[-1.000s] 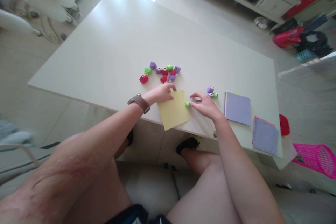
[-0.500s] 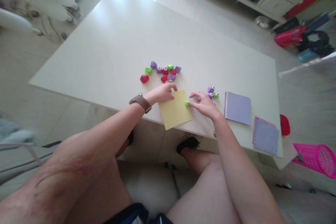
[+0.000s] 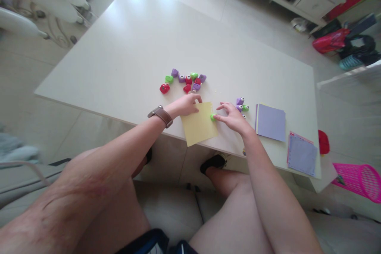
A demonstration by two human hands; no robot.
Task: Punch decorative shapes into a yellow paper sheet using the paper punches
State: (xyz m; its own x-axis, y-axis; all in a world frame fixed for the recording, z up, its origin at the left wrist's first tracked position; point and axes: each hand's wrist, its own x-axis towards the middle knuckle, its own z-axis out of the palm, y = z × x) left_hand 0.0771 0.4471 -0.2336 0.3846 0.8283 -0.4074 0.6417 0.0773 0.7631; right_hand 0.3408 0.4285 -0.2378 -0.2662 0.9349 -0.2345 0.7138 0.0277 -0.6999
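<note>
A square sheet of yellow paper (image 3: 200, 125) lies at the table's near side, one corner reaching past the edge. My left hand (image 3: 189, 104) grips its top left part between thumb and fingers. At the sheet's right edge sits a small green paper punch (image 3: 212, 117), held by my right hand (image 3: 232, 117) with the thumb against it; the fingers arch above. Tiny punched marks run along that edge above the punch. Beyond my left hand, several red, green and purple punches (image 3: 188, 79) stand in a loose group. More purple and green punches (image 3: 240, 105) are just right of my right hand.
A stack of purple-topped paper (image 3: 270, 123) lies to the right on the white table (image 3: 133, 47). Near the table's right corner is a second stack of bluish sheets with patterned edges (image 3: 302, 154). A pink basket (image 3: 361, 180) stands on the floor beyond.
Both hands, the yellow paper and the green punch hold nearly the same positions. The whole view has shifted very slightly.
</note>
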